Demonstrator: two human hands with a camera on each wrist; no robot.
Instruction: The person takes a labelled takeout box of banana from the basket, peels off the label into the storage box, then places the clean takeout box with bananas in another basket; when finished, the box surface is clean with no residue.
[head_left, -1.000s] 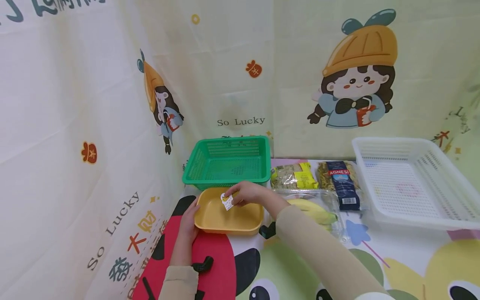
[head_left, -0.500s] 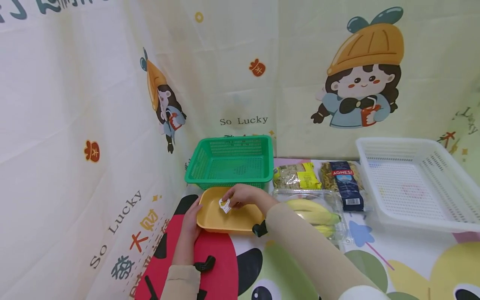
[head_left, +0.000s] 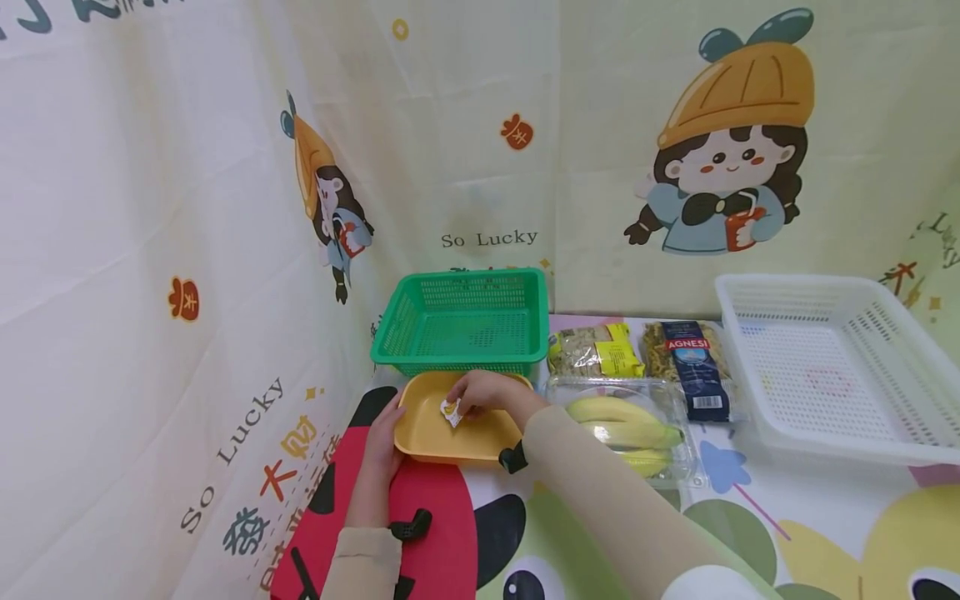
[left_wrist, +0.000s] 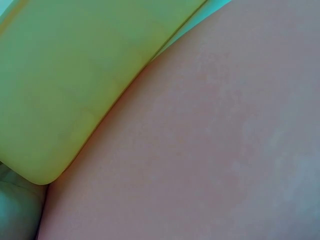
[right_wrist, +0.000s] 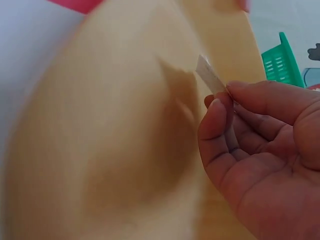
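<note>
Since the earlier frame, the right sleeve (head_left: 592, 492) is swinging slightly leftward, exposing more of the bananas (head_left: 630, 421), while the white slip (head_left: 452, 412) is turning a little within the fingers. The right hand (head_left: 487, 392) is grasping the white slip, pinching one edge between thumb and fingertip; the right wrist view is showing the free end projecting past the grip. This edge hold is presumably keeping the printed face uncovered. The slip is hanging inside the outline of the yellow tub (head_left: 420, 421), above its floor, and a shadow is falling on the tub beneath the hand. The left hand (head_left: 384, 433) is gripping the left end of the tub, apparently bracing it against shifting while the right hand is working over the opening; the left wrist view is showing skin and tub wall in close contact, but the exact finger placement is remaining unclear. Behind the tub, the green basket (head_left: 457, 362) is standing just beside the far rim. To the right, the clear container (head_left: 678, 467) is enclosing the bananas; the yellow-labelled bag (head_left: 596, 352) and the AGNESI bag (head_left: 690, 367) are lying behind it, with the white basket (head_left: 795, 350) standing beyond, probably keeping all within reach of the right arm.
</note>
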